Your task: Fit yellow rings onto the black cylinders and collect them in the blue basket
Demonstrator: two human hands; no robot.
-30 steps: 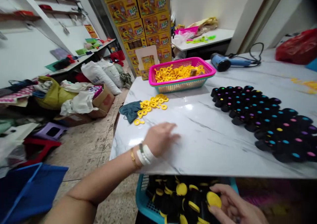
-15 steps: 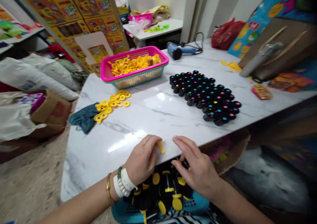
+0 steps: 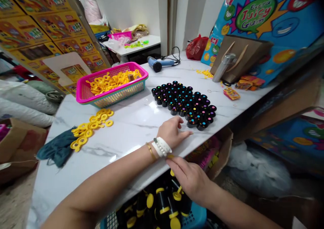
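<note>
My left hand [image 3: 173, 131] rests open on the white marble table [image 3: 126, 148], holding nothing, just short of a cluster of upright black tubes with coloured dots on top [image 3: 183, 104]. My right hand [image 3: 189, 178] is at the table's front edge, its fingertips pinching what looks like a small yellow plastic ring [image 3: 170, 156]. Below that hand, a blue plastic basket [image 3: 194, 215] holds black tubes [image 3: 162, 202] fitted with yellow rings and round yellow lids. Loose yellow rings [image 3: 93, 124] lie on the table at the left.
A pink-and-teal basket [image 3: 111, 87] full of yellow rings stands at the table's back. A teal cloth [image 3: 57, 148] lies at the left edge. Farther back are a blue hair dryer [image 3: 155, 64], a steel flask [image 3: 224, 67] and a brown paper bag [image 3: 240, 55].
The view has turned right. My left hand has moved away from the table edge toward the black tubes. The small yellow piece has gone from the tabletop to my right fingertips.
</note>
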